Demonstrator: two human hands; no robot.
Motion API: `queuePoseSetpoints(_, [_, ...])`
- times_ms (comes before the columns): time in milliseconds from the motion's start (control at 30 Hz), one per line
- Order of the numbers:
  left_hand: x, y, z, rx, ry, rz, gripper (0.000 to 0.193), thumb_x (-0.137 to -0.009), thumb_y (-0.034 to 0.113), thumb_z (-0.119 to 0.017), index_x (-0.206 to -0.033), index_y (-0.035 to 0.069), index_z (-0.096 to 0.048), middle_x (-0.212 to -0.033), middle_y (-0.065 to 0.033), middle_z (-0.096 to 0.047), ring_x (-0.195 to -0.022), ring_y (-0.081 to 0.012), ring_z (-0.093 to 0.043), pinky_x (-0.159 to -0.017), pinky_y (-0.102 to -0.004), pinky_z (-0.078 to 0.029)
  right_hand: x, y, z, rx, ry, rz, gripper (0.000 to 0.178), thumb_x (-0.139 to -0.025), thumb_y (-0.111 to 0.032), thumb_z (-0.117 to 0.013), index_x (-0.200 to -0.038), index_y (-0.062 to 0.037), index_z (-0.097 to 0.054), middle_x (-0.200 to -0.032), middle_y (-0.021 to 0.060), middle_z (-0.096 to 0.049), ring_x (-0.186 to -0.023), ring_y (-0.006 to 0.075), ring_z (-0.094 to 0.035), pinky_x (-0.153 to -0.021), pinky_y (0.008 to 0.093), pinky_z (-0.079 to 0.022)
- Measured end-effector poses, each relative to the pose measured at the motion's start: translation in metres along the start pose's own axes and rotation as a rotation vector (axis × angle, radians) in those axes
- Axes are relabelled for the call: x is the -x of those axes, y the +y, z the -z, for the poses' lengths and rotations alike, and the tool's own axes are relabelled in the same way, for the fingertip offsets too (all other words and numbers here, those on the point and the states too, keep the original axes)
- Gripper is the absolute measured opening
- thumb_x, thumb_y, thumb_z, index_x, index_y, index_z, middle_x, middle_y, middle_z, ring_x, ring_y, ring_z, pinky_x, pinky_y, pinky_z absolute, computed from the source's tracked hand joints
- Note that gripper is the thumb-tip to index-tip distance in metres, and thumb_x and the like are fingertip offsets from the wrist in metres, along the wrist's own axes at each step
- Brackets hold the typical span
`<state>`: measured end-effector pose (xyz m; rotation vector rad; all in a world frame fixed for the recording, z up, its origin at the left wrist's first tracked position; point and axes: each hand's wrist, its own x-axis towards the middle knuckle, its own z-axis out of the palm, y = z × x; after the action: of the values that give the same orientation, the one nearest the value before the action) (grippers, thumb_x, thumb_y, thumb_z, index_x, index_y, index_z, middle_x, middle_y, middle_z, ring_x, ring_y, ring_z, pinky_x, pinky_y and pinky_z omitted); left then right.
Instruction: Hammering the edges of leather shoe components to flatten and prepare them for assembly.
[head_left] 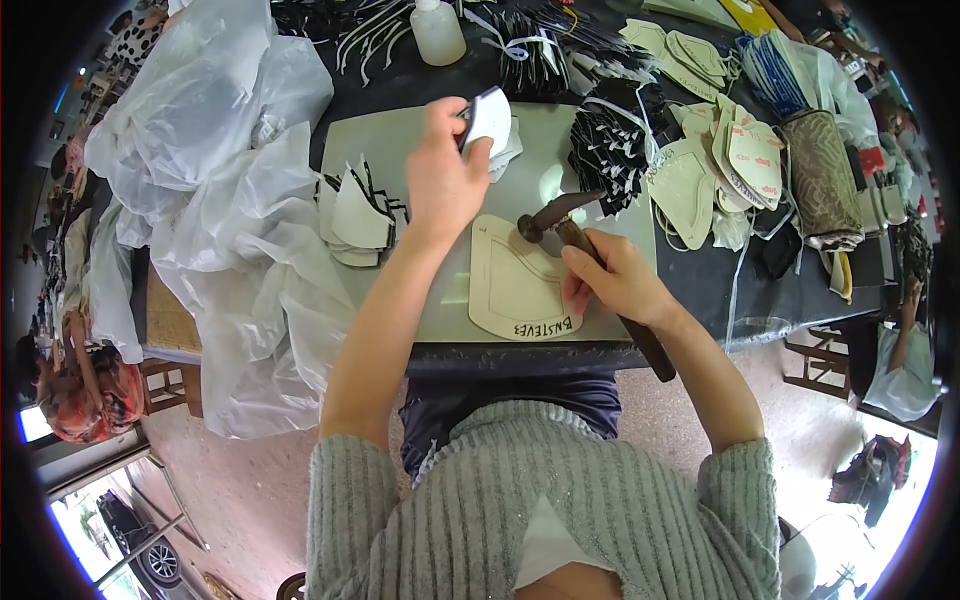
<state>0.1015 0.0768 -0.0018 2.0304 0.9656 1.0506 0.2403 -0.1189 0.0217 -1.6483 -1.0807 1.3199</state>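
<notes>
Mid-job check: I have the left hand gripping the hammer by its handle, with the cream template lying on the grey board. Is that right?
Not quite: the head view shows the right hand gripping the hammer by its handle, not the left. The cream template does lie on the grey board.

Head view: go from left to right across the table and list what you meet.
Translucent plastic sheeting, small pile of black-and-white pieces, left hand holding a white piece, right hand gripping a hammer, cream pieces with red marks, patterned brown roll.
</notes>
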Motion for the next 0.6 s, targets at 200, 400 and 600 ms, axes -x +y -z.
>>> queuePoseSetpoints(200, [0.017,0.006,0.067,0.490,-0.468,0.240,0.023,-0.093,0.009,-0.066,-0.115,0.003,-0.066,-0.091,-0.0014,-0.071,-0.076,-0.0039,-0.062,-0.061,-0.0207,-0.050,0.009,0.001,0.006,-0.249,0.131,-0.117,0.029,-0.105,-0.029,-0.049,-0.095,-0.0021,-0.053,-0.076,0.0087,-0.069,-0.057,0.0127,-0.068,-0.038,0.0193,-0.037])
queuePoseSetpoints(400, [0.024,0.019,0.063,0.248,-1.122,-0.070,0.031,-0.083,0.007,-0.070,-0.114,0.005,-0.072,-0.095,-0.0056,-0.074,-0.084,-0.0108,-0.066,-0.074,-0.0273,-0.053,-0.017,-0.007,0.009,0.141,-0.006,-0.053,0.031,-0.103,-0.029,-0.051,-0.091,-0.0013,-0.055,-0.069,0.0052,-0.067,-0.054,0.0102,-0.066,-0.039,0.0211,-0.040])
queuePoseSetpoints(600, [0.025,0.025,0.040,0.315,-1.259,0.130,0.030,-0.079,0.007,-0.072,-0.109,0.002,-0.072,-0.101,-0.0094,-0.074,-0.091,-0.0203,-0.070,-0.084,-0.0311,-0.053,-0.023,-0.010,0.006,0.153,-0.010,-0.076,0.035,-0.101,-0.027,-0.053,-0.080,0.0012,-0.056,-0.064,0.0078,-0.067,-0.053,0.0139,-0.066,-0.046,0.0276,-0.048])
